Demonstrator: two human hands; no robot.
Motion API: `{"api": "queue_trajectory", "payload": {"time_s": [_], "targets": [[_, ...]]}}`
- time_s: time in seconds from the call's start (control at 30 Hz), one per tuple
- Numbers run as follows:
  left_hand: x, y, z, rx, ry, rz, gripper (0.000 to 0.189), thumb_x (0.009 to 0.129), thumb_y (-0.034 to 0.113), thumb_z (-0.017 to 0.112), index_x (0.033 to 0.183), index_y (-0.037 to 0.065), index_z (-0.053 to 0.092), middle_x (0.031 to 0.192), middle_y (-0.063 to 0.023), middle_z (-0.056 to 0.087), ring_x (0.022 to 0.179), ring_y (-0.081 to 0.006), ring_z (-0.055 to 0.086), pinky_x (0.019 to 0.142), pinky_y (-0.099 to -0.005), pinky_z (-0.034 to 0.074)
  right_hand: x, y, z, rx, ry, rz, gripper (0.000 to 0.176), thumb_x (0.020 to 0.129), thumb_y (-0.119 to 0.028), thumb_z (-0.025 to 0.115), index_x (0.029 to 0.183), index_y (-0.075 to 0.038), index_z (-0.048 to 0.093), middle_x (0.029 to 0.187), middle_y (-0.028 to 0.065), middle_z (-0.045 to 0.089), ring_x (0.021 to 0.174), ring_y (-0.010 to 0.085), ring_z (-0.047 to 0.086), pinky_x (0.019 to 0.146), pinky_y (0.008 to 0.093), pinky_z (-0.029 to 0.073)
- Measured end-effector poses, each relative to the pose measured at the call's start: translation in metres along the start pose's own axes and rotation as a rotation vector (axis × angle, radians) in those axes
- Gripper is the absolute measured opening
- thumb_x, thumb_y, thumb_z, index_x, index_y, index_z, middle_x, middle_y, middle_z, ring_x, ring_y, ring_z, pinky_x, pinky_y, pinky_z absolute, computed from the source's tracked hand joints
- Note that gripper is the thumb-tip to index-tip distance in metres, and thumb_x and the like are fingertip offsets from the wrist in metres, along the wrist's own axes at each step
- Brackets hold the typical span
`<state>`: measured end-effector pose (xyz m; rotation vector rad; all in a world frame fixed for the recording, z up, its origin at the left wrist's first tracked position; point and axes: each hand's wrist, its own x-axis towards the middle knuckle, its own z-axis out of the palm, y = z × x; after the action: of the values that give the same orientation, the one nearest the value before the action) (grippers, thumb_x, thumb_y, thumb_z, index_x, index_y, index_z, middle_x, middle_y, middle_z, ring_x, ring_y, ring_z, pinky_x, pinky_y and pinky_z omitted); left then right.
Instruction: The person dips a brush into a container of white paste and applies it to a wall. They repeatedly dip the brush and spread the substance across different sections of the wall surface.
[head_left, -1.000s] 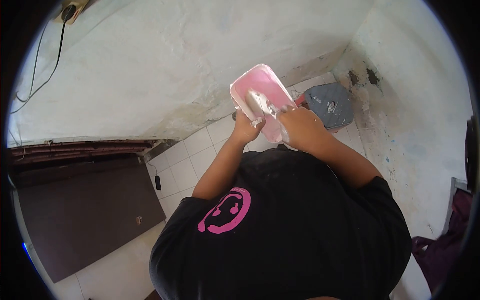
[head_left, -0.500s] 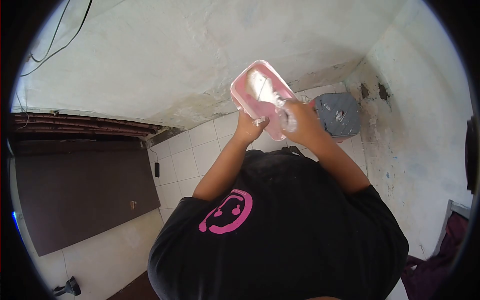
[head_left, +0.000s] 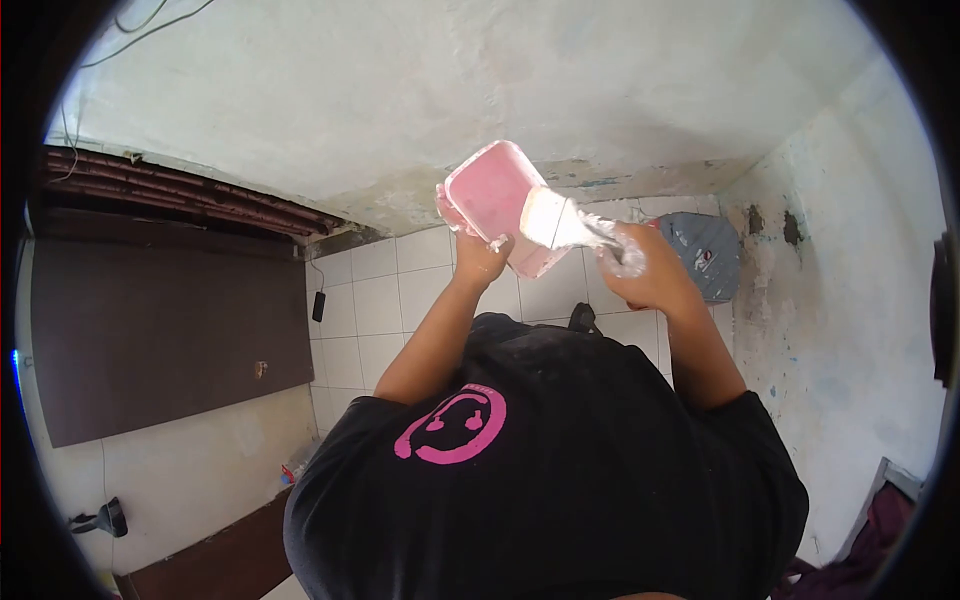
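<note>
My left hand (head_left: 482, 258) is closed on the near edge of a pink plastic tub (head_left: 490, 190), which is tilted and smeared with white paint along its rim. In my right hand (head_left: 655, 272) is a wide paintbrush (head_left: 556, 222), its bristle end coated white and pointing left over the tub's right side. White smears cover the brush handle, and my fingers wrap round it. The bottom of the tub looks pink, with white patches near its lower edge.
Ahead rises a patchy, peeling wall (head_left: 400, 120). A grey paint-marked stool or box (head_left: 703, 255) stands on the white tile floor (head_left: 370, 290) near the right corner. To the left is a dark brown panel (head_left: 170, 340); a small black object (head_left: 318, 307) lies beside it.
The brush has moved out of the tub's middle to its right side, drawn back by my right hand. The tub has shifted slightly left, and more of its inside shows.
</note>
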<state>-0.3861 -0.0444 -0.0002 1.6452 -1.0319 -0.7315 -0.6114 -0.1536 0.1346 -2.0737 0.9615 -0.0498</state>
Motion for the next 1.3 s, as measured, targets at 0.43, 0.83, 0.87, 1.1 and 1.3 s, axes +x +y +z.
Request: {"api": "queue_trajectory", "payload": {"time_s": [0.43, 0.83, 0.87, 1.1, 1.3], "targets": [[-0.018, -0.037, -0.095, -0.466, 0.220, -0.104, 0.036, 0.076, 0.006, 0.053, 0.110, -0.004, 0.047, 0.101, -0.0113, 0.056, 0.091, -0.0197, 0.055, 0.082, -0.0321, 0.044, 0.012, -0.073, 0.113, 0.115, 0.081, -0.084, 0.035, 0.083, -0.012, 0.060, 0.114, 0.002, 0.055, 0.083, 0.0186, 0.065, 0.076, 0.0297, 0.064, 0.071, 0.0362, 0.048], [-0.061, -0.093, -0.183, -0.408, 0.231, -0.037, 0.025, 0.078, 0.010, 0.051, 0.098, -0.005, 0.057, 0.095, -0.0125, 0.060, 0.087, -0.0220, 0.058, 0.077, -0.0356, 0.046, 0.032, -0.176, 0.213, -0.416, -0.048, 0.054, 0.018, 0.078, -0.018, 0.058, 0.089, -0.005, 0.063, 0.081, 0.0187, 0.063, 0.081, 0.0370, 0.061, 0.073, 0.0466, 0.048], [-0.065, -0.097, -0.187, -0.403, 0.242, -0.026, 0.023, 0.078, 0.010, 0.051, 0.096, -0.005, 0.057, 0.094, -0.0122, 0.060, 0.087, -0.0213, 0.058, 0.077, -0.0353, 0.046, 0.032, -0.180, 0.220, -0.413, -0.054, 0.062, 0.018, 0.078, -0.018, 0.058, 0.089, -0.005, 0.063, 0.081, 0.0187, 0.063, 0.081, 0.0370, 0.061, 0.073, 0.0466, 0.048], [-0.070, -0.102, -0.216, -0.524, 0.224, -0.026, 0.021, 0.081, 0.010, 0.051, 0.095, -0.004, 0.057, 0.095, -0.0123, 0.061, 0.087, -0.0203, 0.058, 0.075, -0.0338, 0.046, 0.037, -0.196, 0.243, -0.375, 0.004, 0.043, 0.015, 0.080, -0.017, 0.057, 0.085, -0.004, 0.063, 0.078, 0.0208, 0.062, 0.079, 0.0402, 0.059, 0.071, 0.0484, 0.046], [-0.057, -0.092, -0.222, -0.619, 0.281, -0.110, 0.032, 0.079, 0.007, 0.054, 0.110, -0.003, 0.050, 0.100, -0.0117, 0.057, 0.095, -0.0197, 0.056, 0.082, -0.0333, 0.044, 0.045, -0.155, 0.234, -0.054, 0.020, -0.127, 0.027, 0.086, -0.019, 0.055, 0.105, -0.002, 0.061, 0.088, 0.0137, 0.064, 0.073, 0.0293, 0.060, 0.068, 0.0412, 0.047]]}}
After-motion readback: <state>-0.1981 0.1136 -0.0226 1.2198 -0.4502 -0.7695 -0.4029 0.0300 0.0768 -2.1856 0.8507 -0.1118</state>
